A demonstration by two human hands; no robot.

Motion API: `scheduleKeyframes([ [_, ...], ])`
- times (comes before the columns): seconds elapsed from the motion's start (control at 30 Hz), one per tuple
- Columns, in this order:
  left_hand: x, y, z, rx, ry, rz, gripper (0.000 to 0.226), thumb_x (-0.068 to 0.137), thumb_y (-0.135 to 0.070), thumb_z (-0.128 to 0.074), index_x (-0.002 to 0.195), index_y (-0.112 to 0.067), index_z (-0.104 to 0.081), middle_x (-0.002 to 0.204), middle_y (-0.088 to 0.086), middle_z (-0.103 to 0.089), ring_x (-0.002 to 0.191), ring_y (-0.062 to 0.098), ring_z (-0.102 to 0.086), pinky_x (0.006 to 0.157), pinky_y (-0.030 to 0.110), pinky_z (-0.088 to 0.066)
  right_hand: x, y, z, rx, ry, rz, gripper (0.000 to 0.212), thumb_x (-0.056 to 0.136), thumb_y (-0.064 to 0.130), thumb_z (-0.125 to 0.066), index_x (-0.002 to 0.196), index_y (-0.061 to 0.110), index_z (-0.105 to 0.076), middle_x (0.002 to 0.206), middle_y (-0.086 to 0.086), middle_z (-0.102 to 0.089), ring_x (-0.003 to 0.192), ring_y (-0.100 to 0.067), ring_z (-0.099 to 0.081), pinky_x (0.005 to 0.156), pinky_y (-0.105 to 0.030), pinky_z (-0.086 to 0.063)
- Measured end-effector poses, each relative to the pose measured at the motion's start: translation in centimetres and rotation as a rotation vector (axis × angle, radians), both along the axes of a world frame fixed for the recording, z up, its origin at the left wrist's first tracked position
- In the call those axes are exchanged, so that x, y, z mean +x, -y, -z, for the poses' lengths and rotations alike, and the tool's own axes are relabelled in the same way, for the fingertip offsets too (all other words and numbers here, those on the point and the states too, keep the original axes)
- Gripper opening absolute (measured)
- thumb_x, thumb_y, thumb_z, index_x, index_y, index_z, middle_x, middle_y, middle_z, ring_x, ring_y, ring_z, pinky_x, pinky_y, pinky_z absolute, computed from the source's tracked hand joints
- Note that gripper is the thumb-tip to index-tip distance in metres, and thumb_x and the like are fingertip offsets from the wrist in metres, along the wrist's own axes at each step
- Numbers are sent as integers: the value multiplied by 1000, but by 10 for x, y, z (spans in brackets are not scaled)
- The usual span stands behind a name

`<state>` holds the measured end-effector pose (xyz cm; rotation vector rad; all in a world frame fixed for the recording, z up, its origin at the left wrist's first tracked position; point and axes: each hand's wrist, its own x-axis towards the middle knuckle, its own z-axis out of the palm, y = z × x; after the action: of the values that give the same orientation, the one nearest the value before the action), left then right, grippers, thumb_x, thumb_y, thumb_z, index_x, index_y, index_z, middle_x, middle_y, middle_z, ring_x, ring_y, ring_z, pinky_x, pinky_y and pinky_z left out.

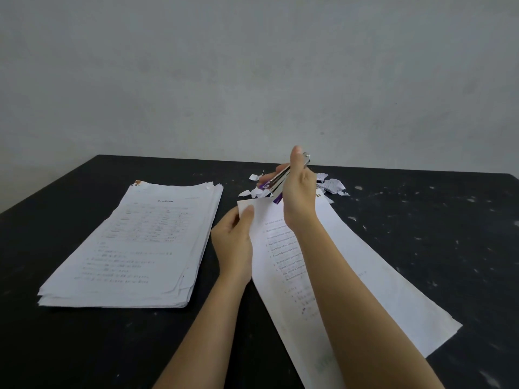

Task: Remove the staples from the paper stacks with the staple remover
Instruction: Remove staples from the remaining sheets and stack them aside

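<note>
My right hand [299,192] is wrapped round the staple remover [276,182], holding it just above the far corner of the paper stack [365,276] that lies slantwise on the table [421,220]. My left hand [233,242] pinches that corner between thumb and fingers. I cannot make out a staple from here. I judge I should keep the corner flat and taut, then slide the tool's tip low under the staple rather than dig in; the torn scraps [332,186] beyond suggest the paper rips easily. A bigger pile [134,248] sits apart at my left.
</note>
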<state>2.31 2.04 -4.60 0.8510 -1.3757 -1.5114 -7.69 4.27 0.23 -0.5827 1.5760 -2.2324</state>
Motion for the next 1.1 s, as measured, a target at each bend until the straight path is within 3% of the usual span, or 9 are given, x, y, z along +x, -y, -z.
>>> scheduleKeyframes([
  [0.13,0,-6,0,-120,-9,-14,17,89,-22,-61,81,-36,-68,89,-1,-68,85,17,-64,78,39,-55,3,4,5,16,-123,1,52,97,48,-34,71,7,-53,52,-4,-67,49,-14,-65,47,-14,-48],
  [0.23,-1,-10,1,-195,-11,-42,11,87,-21,-64,96,-21,-69,92,-1,-68,88,14,-64,77,34,-55,3,5,6,43,-174,-34,54,96,50,-35,70,6,-52,49,-5,-65,48,-15,-64,45,-17,-48],
  [0.43,-5,-13,2,-276,-90,-131,16,84,-17,-67,78,-29,-58,75,-12,-60,69,-5,-56,65,11,-46,7,6,7,126,-280,-8,55,93,50,-42,55,12,-51,43,7,-53,45,-6,-54,55,-26,-45],
  [0.53,-6,-15,4,-317,-129,-116,17,85,-14,-67,77,-26,-58,76,-9,-61,70,-2,-57,65,11,-46,10,6,9,102,-270,21,57,92,46,-50,40,23,-40,38,11,-42,40,-3,-40,52,-24,-36],
  [0.7,-8,-16,6,-344,-128,-59,15,84,-13,-67,76,-24,-60,78,-3,-64,73,2,-59,66,12,-47,9,3,14,14,-249,34,58,90,27,-56,40,24,-27,36,13,-26,36,-2,-25,39,-15,-26],
  [0.83,-9,-13,6,-303,-143,-30,13,83,-14,-69,74,-22,-63,77,-5,-66,72,0,-60,65,10,-45,3,1,14,49,-181,-17,61,88,23,-57,30,23,-38,33,14,-34,33,-1,-32,39,-11,-30],
  [0.9,-9,-12,6,-273,-133,-40,13,83,-17,-69,74,-24,-63,74,-10,-65,70,-3,-59,64,8,-45,1,1,13,60,-113,-28,58,88,28,-56,31,23,-45,36,11,-44,36,-4,-44,43,-18,-36],
  [1.0,-8,-6,7,-211,-110,-78,11,84,-21,-68,75,-26,-62,73,-13,-63,68,-5,-56,62,9,-45,-3,-1,8,27,-76,-7,49,92,38,-49,48,16,-52,49,-9,-62,45,-18,-58,43,-20,-39],
  [1.1,-9,-1,8,-109,-105,-104,10,84,-24,-67,77,-27,-61,77,-12,-63,71,0,-58,65,15,-46,-10,-5,1,41,-109,-18,51,97,43,-39,63,8,-55,63,-18,-69,46,-16,-58,40,-18,-39],
])
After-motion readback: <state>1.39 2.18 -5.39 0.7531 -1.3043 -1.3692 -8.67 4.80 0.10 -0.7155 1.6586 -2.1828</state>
